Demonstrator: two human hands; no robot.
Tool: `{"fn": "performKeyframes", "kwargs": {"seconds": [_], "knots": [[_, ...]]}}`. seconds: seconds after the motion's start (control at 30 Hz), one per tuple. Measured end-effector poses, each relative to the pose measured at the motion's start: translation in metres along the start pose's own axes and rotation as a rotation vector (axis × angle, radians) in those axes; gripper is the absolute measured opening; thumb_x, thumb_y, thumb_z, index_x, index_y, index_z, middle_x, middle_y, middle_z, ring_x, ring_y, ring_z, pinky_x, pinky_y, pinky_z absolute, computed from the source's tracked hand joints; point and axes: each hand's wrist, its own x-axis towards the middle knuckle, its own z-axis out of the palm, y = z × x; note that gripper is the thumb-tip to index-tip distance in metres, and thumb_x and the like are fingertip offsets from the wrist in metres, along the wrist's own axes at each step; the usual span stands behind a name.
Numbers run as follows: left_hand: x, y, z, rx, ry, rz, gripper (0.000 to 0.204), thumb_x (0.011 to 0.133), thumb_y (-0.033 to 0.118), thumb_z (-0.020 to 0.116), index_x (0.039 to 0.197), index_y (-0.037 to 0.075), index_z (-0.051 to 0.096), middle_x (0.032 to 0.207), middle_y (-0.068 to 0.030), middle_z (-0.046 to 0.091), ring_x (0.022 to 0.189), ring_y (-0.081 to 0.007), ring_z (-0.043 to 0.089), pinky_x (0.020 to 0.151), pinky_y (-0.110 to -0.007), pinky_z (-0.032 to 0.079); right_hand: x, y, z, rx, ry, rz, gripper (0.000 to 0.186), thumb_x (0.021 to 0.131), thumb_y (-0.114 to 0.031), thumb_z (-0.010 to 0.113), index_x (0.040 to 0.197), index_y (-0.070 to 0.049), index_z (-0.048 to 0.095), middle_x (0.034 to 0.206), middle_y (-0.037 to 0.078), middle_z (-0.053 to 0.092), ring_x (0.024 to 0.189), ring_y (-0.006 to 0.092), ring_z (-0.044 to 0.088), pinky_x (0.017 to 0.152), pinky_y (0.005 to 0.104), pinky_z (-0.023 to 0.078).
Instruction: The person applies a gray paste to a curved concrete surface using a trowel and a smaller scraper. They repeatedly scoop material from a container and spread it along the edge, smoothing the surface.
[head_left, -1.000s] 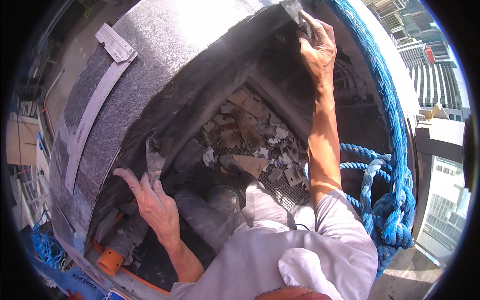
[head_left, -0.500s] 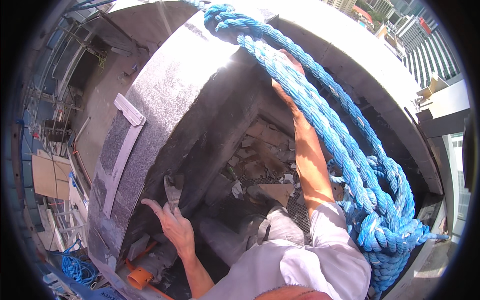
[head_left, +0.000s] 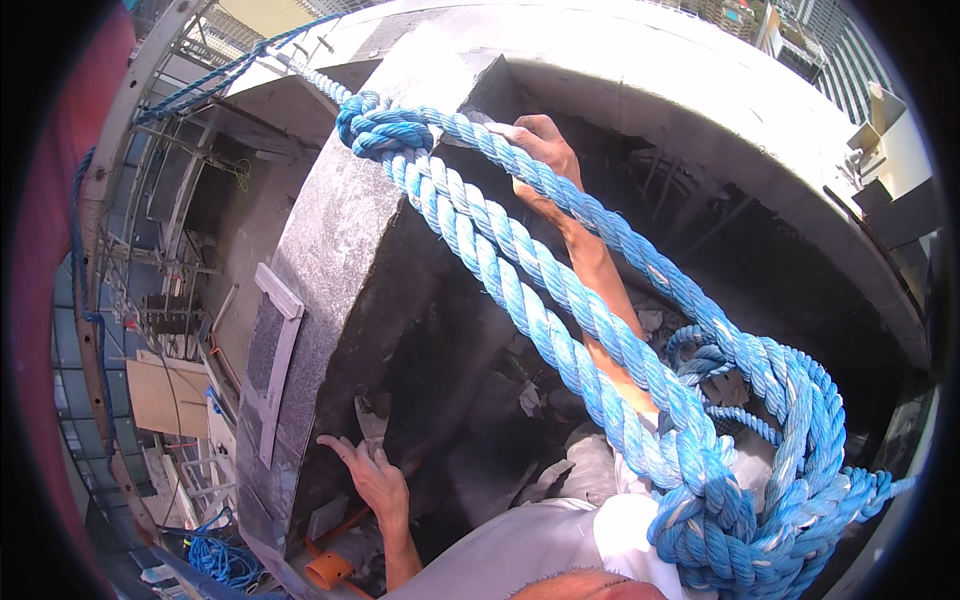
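Note:
My left hand (head_left: 380, 482) is closed around a putty knife, its thumb stuck out toward the wall; the flat blade (head_left: 371, 420) points up and away beside the wall's inner face. Farther off, my right hand (head_left: 545, 150) reaches behind the blue rope (head_left: 530, 300) to the inner corner of the grey wall (head_left: 350, 210). Its fingers are bent, partly hidden by the rope, and I cannot make out what they hold. On the wall top lies an L-shaped try square (head_left: 282, 370), to the left of my left hand.
Thick rope strands run across from a far knot (head_left: 385, 128) to a large knot (head_left: 710, 510) at the lower right. An orange tube-shaped thing (head_left: 328, 572) sits low by the wall. Scaffolding (head_left: 170, 250) and coiled blue rope (head_left: 222, 560) are at the left; buildings stand far beyond.
The view has shifted, so the wall, square and rope appear displaced. My right hand shows more fully now, nearer the wall's corner. My left hand keeps its hold on the putty knife.

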Motion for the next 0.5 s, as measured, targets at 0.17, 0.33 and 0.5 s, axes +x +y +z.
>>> {"fn": "performKeyframes", "kwargs": {"seconds": [0.17, 0.33, 0.5], "knots": [[0.004, 0.000, 0.002, 0.002, -0.009, 0.027, 0.028, 0.101, -0.008, 0.063, 0.126, -0.020, 0.066, 0.184, -0.0414, 0.004, 0.161, -0.0602, 0.039, 0.132, -0.053, 0.039, 0.008, 0.010, -0.001, 0.074, 0.005, -0.029, 0.053, 0.097, -0.040, 0.082, 0.145, -0.018, 0.078, 0.128, 0.011, 0.071, 0.108, 0.0298, 0.077, 0.091, 0.0415, 0.065], [0.001, -0.001, 0.001, 0.000, -0.012, 0.002, 0.028, 0.101, -0.007, 0.062, 0.126, -0.019, 0.066, 0.184, -0.0411, 0.003, 0.160, -0.0608, 0.039, 0.133, -0.054, 0.039, 0.006, 0.008, 0.001, 0.202, 0.041, 0.139, 0.044, 0.094, -0.023, 0.087, 0.138, -0.020, 0.083, 0.125, 0.008, 0.071, 0.107, 0.0233, 0.075, 0.091, 0.0365, 0.063], [0.003, 0.005, -0.001, 0.002, -0.011, 0.000, 0.029, 0.101, -0.008, 0.062, 0.127, -0.019, 0.066, 0.184, -0.0408, 0.003, 0.160, -0.0610, 0.039, 0.132, -0.054, 0.040, 0.018, 0.009, -0.004, 0.124, 0.056, 0.118, 0.049, 0.092, 0.004, 0.075, 0.135, -0.018, 0.083, 0.122, 0.012, 0.071, 0.104, 0.0292, 0.077, 0.091, 0.0389, 0.064]]}}
